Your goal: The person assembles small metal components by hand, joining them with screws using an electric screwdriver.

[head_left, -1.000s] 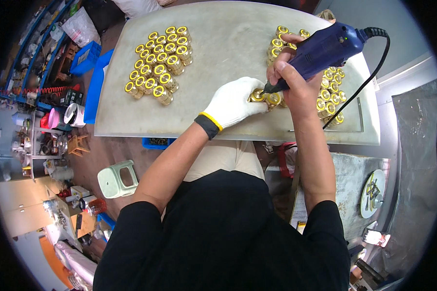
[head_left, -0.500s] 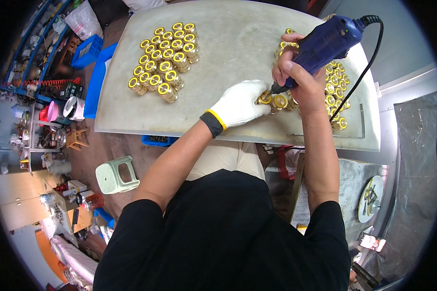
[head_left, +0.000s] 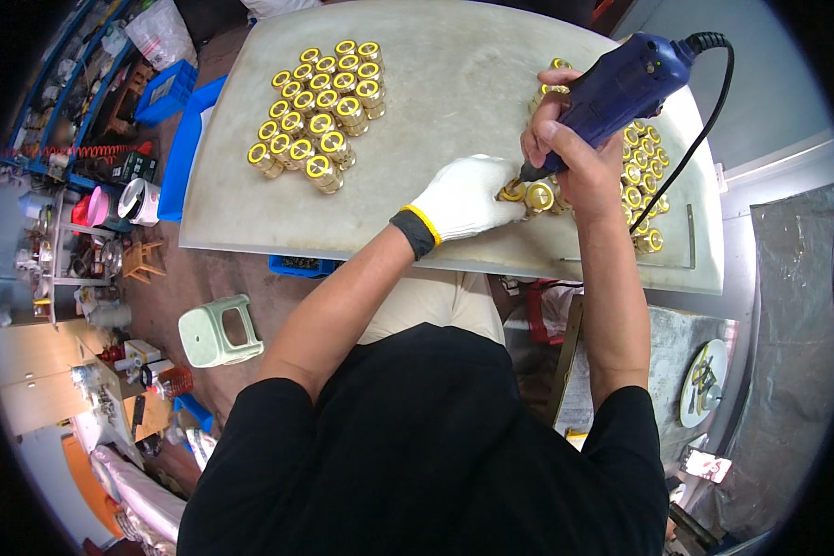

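Observation:
My left hand (head_left: 468, 196), in a white knitted glove with a yellow and dark cuff, is closed around a brass cylindrical fitting (head_left: 511, 193) standing on the table. Bare, my right hand (head_left: 584, 162) grips a dark blue corded power screwdriver (head_left: 625, 88), slanted down to the left. Its narrow black nose is at the top of the held fitting; whether the bit touches it I cannot tell. Right beside it stands another brass fitting (head_left: 539, 196) with a yellow ring on top. More fittings (head_left: 644, 167) stand to the right, partly hidden by my right hand and forearm.
A cluster of similar brass fittings (head_left: 320, 111) stands on the left of the pale tabletop (head_left: 435, 83). The tool's black cord (head_left: 704, 139) loops down across the right side. A blue bin (head_left: 178, 167) adjoins the left edge; a green stool (head_left: 218, 334) is on the floor.
The whole view has shifted slightly. My left hand still holds the fitting, and the screwdriver's nose stays over it.

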